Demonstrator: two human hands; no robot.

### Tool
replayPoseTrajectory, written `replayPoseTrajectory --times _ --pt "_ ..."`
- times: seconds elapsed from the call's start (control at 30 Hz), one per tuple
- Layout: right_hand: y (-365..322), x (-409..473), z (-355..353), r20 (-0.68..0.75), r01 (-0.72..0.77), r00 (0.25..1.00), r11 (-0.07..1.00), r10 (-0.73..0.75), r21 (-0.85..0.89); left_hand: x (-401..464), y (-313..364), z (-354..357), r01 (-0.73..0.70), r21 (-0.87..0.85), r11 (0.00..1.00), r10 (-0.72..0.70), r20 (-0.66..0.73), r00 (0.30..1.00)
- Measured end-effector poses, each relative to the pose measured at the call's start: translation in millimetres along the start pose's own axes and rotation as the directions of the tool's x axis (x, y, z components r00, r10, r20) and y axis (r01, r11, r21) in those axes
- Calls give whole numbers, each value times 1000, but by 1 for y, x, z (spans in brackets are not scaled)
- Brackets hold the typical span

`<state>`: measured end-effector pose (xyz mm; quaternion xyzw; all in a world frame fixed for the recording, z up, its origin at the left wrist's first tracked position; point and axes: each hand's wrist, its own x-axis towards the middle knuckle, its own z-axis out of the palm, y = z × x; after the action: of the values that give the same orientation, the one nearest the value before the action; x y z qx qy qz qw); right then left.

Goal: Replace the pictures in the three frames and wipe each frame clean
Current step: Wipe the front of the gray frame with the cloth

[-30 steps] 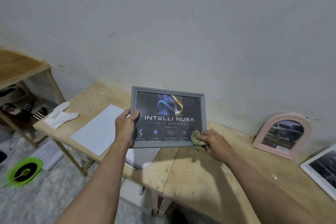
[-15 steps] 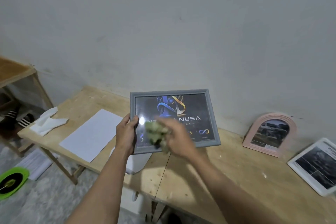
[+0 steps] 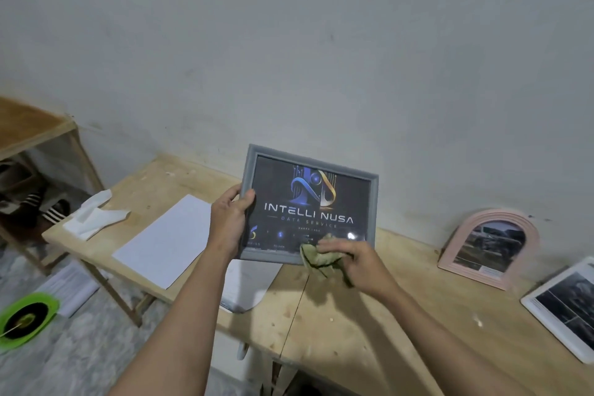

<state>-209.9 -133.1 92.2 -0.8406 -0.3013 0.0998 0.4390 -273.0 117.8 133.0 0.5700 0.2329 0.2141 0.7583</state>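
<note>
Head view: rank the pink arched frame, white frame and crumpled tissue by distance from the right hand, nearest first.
From the right hand:
1. Pink arched frame, to its right against the wall.
2. White frame, far right edge.
3. Crumpled tissue, far left on the table.

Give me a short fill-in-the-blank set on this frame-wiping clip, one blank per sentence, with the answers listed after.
1. The left hand grips the grey frame by its ____ edge.
2. The right hand holds a crumpled ____ against the frame's lower edge.
3. The arched frame leaning on the wall is ____ in colour.
4. The large word printed in the grey frame's picture before NUSA is ____.

Answers: left; cloth; pink; INTELLI
</note>
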Motion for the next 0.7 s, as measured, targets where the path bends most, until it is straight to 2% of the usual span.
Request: replayPoseTrajectory --times 0.07,0.13,0.2,0.23,0.33,0.37,0.47,0.5,0.57,0.63,0.67,0.7 --pt "-20 13 -23 -41 -83 995 979 92 186 1 -7 -2 18 22 1000 -18 1 1000" --pt "-38 36 -53 -282 -26 954 965 102 260 0 -12 1 37 -3 999 -37 -10 999" --pt "-46 63 -77 -471 44 882 988 32 149 -1 -15 6 49 -38 998 -49 1 999" --pt "-45 73 -81 -479 53 878 997 -20 56 -1 -18 9 54 -59 997 -54 18 998" --pt "-34 81 -57 -266 116 942 942 -205 -314 0 -26 22 83 -126 989 -80 29 996" --pt "-31 78 -43 -212 148 950 926 -231 -347 1 -27 26 85 -138 987 -84 15 996" --pt "-36 49 6 -36 251 964 944 -265 -213 5 -34 31 89 -199 976 -99 -42 994" --pt "-42 36 19 35 246 969 957 -243 -156 6 -37 30 94 -201 975 -109 -63 992" --pt "-51 15 32 171 141 975 990 -138 -4 5 -44 24 136 -203 970 -155 -84 984" --pt "-62 10 22 323 -54 946 979 -13 197 4 -49 19 174 -191 966 -195 -96 976" --pt "-65 13 13 344 -122 939 957 24 265 3 -50 18 181 -187 966 -203 -105 974" --pt "-67 19 4 299 -145 953 939 47 312 1 -49 18 178 -184 967 -199 -104 974"
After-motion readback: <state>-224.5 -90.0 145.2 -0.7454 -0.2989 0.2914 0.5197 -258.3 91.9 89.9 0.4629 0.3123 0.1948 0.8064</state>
